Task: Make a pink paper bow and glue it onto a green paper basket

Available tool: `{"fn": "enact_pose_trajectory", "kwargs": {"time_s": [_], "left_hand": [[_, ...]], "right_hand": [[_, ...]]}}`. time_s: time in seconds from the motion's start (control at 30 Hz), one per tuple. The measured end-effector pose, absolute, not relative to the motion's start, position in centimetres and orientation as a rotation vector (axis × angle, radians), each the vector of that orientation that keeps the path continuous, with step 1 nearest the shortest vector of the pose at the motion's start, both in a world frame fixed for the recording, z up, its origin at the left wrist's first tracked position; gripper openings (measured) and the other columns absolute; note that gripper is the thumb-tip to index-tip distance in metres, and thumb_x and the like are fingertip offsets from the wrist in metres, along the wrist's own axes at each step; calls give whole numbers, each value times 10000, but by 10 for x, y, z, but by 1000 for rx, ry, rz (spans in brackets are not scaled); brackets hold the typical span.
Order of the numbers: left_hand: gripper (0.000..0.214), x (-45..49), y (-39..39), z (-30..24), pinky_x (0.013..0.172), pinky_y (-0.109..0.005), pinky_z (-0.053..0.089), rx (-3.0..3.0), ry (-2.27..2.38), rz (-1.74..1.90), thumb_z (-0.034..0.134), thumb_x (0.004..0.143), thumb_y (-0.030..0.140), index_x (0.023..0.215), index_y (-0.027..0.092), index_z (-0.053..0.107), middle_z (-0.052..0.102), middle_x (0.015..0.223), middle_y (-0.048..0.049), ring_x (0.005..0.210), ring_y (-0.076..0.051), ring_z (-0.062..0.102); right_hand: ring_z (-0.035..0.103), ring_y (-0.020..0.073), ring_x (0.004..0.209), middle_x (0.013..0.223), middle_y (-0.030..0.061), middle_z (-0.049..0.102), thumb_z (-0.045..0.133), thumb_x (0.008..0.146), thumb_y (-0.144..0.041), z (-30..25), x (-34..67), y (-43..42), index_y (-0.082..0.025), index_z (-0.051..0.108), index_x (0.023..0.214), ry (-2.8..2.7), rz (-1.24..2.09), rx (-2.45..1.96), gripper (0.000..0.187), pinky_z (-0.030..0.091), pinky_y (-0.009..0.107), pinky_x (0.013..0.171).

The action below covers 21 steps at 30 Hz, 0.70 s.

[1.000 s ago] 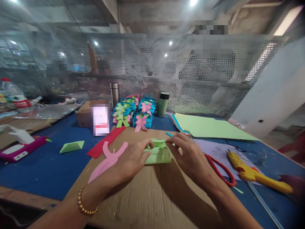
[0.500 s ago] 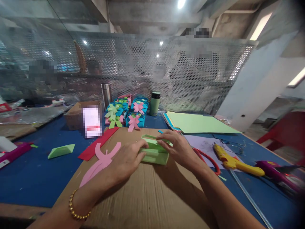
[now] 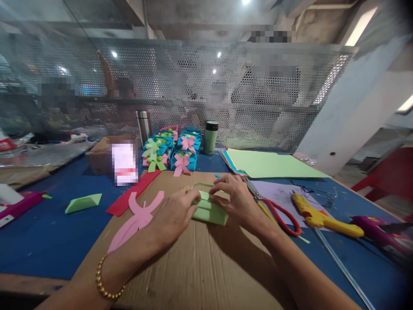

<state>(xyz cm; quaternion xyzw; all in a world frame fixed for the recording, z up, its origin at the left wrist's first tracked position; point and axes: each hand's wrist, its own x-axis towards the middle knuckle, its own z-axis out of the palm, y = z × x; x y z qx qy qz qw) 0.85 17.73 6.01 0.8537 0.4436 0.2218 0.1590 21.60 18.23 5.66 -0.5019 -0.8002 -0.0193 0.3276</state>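
Fingers of the left hand grip a folded green paper over brown cardboard; those of the right hand pinch its right side. Blue tabletop spreads left, perforated screen behind, then pale pillar, red chair.

Gold beaded bracelet, ring (also gold-toned)

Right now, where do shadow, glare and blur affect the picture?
In the head view, a dark shadow crosses the cardboard sheet, below and right of the green paper box; in the head view, bright spots dot the perforated partition; in the head view, the purple glue gun near the right edge looks blurred and dim.
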Motion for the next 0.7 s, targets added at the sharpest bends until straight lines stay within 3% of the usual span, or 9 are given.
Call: {"fn": "enact_pose_trajectory", "kwargs": {"time_s": [0.43,0.7], "left_hand": [[109,9,183,43,740,-321,406,2473,1260,900,564,908,108,923,202,618,475,1036,-25,818,-162,530],[112,11,185,38,722,-335,405,2444,1249,924,530,901,105,880,195,594,464,1038,-35,801,-165,516]], "right_hand": [[609,247,948,975,52,706,816,765,-78,53,212,182,-224,753,803,-2117,-87,-1318,164,447,428,875],[574,278,956,976,69,698,832,737,-73,57,208,176,-248,788,743,-2155,-202,-1310,180,406,443,847]]}}
